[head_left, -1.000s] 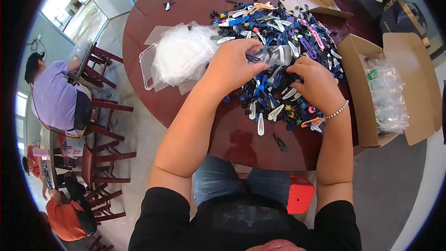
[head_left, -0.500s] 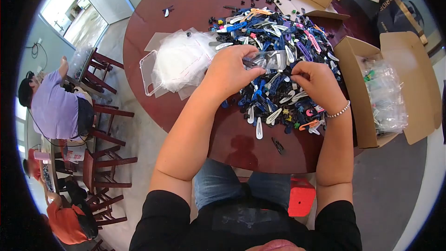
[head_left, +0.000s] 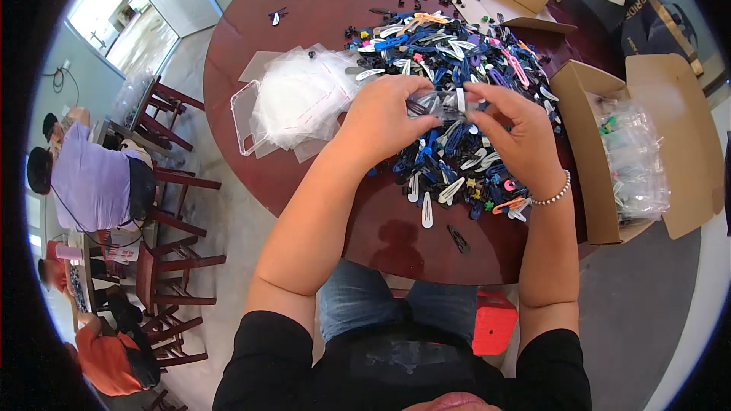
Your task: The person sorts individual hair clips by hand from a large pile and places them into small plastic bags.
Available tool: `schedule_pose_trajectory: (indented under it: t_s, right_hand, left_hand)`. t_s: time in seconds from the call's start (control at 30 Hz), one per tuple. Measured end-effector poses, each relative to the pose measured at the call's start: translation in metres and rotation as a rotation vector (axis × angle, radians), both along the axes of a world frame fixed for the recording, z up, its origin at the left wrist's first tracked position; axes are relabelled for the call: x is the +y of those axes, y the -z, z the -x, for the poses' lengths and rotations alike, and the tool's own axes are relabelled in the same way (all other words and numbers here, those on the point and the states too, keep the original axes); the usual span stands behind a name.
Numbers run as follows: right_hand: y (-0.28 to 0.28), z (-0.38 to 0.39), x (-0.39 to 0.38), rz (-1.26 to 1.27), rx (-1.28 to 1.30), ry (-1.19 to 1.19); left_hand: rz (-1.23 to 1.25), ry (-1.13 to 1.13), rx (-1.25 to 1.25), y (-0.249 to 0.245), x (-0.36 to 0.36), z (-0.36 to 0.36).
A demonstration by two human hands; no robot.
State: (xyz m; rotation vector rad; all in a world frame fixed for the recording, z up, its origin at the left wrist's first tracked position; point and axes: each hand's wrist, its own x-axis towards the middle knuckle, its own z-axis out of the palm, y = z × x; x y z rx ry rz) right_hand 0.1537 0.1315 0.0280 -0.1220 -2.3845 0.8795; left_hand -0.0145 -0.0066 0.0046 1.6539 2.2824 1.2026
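Left grip [head_left: 384, 110] is pinching the clear bag [head_left: 439, 103], dark clips inside. Right grip [head_left: 525, 125] is spreading thumb and finger at its far end, by a white clip [head_left: 461, 100]. Clip pile [head_left: 435, 164] is lying under both on the surface [head_left: 396, 240]; open box [head_left: 590, 156] sitting right.

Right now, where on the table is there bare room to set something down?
The table is bare beyond the clear bags, up to the clip pile, and along the near edge between the left forearm and the lone dark clip. It is crowded under both hands and by the open box.
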Motion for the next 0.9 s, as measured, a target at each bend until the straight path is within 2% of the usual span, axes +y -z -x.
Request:
schedule_pose_trajectory:
  t_s: [0.1,0.17,0.2,0.27,0.3,0.33,0.4,0.47,0.57,0.9]
  right_hand:
    - [0.000,0.001,0.000,0.116,0.102,0.079]
    - [0.004,0.001,0.003,0.189,0.130,0.095]
    - [0.005,0.002,0.004,0.263,0.158,0.113]
    - [0.007,0.003,0.004,0.278,0.170,0.095]
    - [0.007,0.004,0.002,0.264,0.163,0.104]
    - [0.006,0.004,0.001,0.250,0.156,0.113]
    - [0.006,0.003,0.001,0.231,0.109,0.113]
    - [0.007,0.005,0.000,0.121,0.105,0.100]
    - [0.010,0.008,-0.002,0.113,0.119,0.092]
    - [0.009,0.007,-0.003,0.060,0.078,0.058]
  left_hand:
    - [-0.001,0.008,-0.089,-0.004,-0.001,-0.001]
    - [0.032,0.077,-0.424,-0.004,-0.001,0.002]
    - [0.032,0.072,-0.422,-0.005,-0.002,0.003]
    - [-0.135,0.281,-1.011,-0.008,-0.004,0.004]
    - [-0.140,0.313,-1.124,-0.008,-0.005,0.006]
    - [-0.142,0.307,-1.122,-0.010,-0.007,0.009]
    - [-0.218,0.507,-1.365,-0.014,-0.011,0.012]
    - [-0.213,0.519,-1.347,-0.012,-0.009,0.014]
    - [-0.264,0.609,-1.495,-0.010,-0.008,0.017]
    - [-0.215,0.664,-1.543,-0.007,-0.007,0.019]
